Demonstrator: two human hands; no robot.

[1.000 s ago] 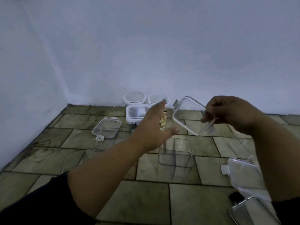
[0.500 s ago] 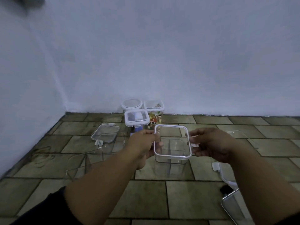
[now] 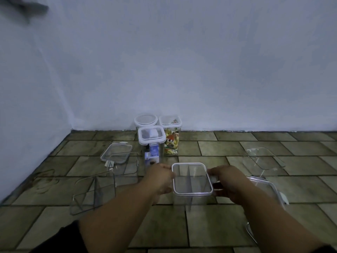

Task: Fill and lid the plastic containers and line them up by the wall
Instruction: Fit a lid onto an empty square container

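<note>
Clear plastic gives little cue: the lid is held at its short edges by the left hand and right hand, over the empty box on the floor. If pressed askew, one edge could stay unseated or the box be tipped.

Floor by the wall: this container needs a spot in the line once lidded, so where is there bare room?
Bare tiles run along the wall right of the snack-filled container, as far as the open empty container. Left of the round-lidded container, tiles toward the corner are free too. It is crowded left of the left hand: a loose lid and empty containers.
</note>
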